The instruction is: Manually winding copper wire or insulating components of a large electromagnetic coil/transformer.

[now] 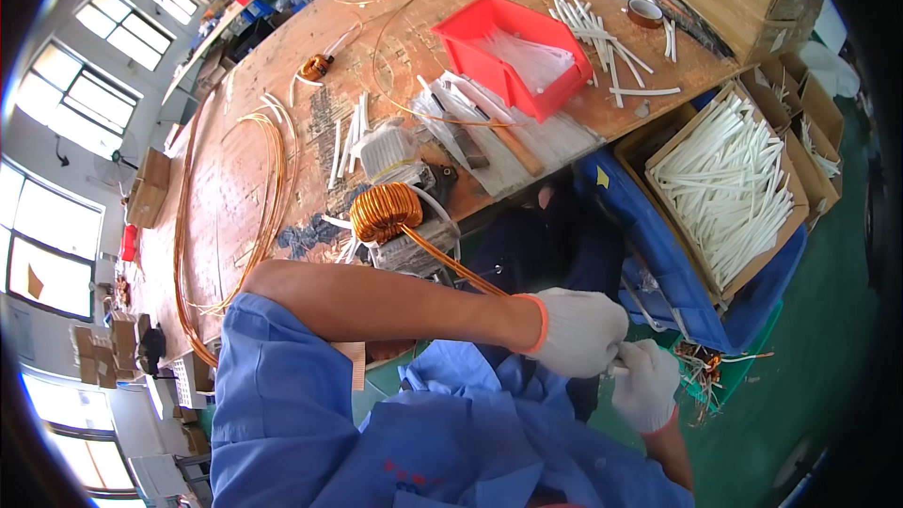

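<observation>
A toroidal coil [380, 213] wound with copper wire rests on a grey clamp-like block [414, 249] at the bench's near edge. Its copper wire leads [451, 266] run down to the right, passing by my left forearm to my left hand [578, 331]. That hand wears a white glove with an orange cuff and is closed around the leads' far end. Close against it, my right hand [647, 386], also gloved in white, is closed in a pinch. A small whitish tip shows between the two hands; what the right fingers hold is mostly hidden.
On the wooden bench [320, 150] lie looped copper wire [273, 198], a smaller coil [314, 67], white tubes [350, 136], a wood-handled tool [513, 146] and a red bin [461, 33]. To the right, a blue crate [752, 315] holds a carton of white tubes [724, 183].
</observation>
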A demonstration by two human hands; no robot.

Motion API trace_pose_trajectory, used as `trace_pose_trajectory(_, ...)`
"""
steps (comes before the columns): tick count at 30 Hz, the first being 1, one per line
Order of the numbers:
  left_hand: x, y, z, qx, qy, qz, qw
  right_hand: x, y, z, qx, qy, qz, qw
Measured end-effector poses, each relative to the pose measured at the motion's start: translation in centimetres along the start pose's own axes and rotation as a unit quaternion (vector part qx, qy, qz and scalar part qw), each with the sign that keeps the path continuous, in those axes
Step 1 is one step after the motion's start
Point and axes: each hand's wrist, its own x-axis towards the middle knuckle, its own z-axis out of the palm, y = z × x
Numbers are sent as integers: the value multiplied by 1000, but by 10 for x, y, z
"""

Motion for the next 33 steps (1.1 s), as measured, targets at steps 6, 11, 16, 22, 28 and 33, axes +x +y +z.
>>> trace_pose_trajectory(6, 3, 2, 1, -38, 30, 18, 999, -2, 4, 0, 8, 15, -3, 1000)
trace_pose_trajectory(11, -2, 0, -1, -62, 91, 49, 993, 2, 2, -7, 55, 43, 22, 997)
trace_pose_trajectory(16, 8, -6, -4, -64, 128, 56, 988, -5, 13, -25, 78, -5, 177, 981)
trace_pose_trajectory(22, 8, 12, -22, -110, 66, 10, 992, -8, 7, -41, 70, 27, 169, 983)
trace_pose_trajectory(28, 9, 12, -21, -101, 77, 23, 992, -7, 5, -34, 81, 66, 147, 984)
trace_pose_trajectory(33, 7, 11, -21, -124, 56, 1, 991, -2, 6, -32, 112, 91, 132, 981)
